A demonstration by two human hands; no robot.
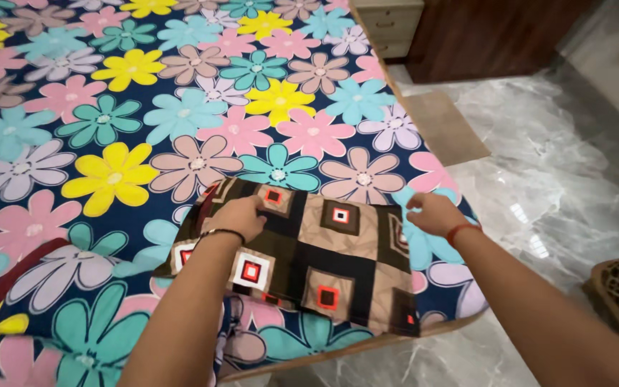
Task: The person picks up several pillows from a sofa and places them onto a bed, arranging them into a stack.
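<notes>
The brown, tan and black square-patterned cloth lies folded into a compact rectangle near the foot edge of the flower-printed bed sheet. The left hand pinches its upper left edge with curled fingers; the right hand grips the upper right corner, so folding appears largely done, with final squaring outstanding.

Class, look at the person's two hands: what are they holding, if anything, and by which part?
Both hands grip the brown patterned pillowcase lying on the flowered bedsheet. The left hand pinches its far edge near the left corner; the right hand pinches the far right corner.

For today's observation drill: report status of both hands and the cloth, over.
Left hand pinching the folded brown patterned cloth at its far edge. Right hand at its right corner. Floral bedsheet beneath; nothing in the way.
</notes>
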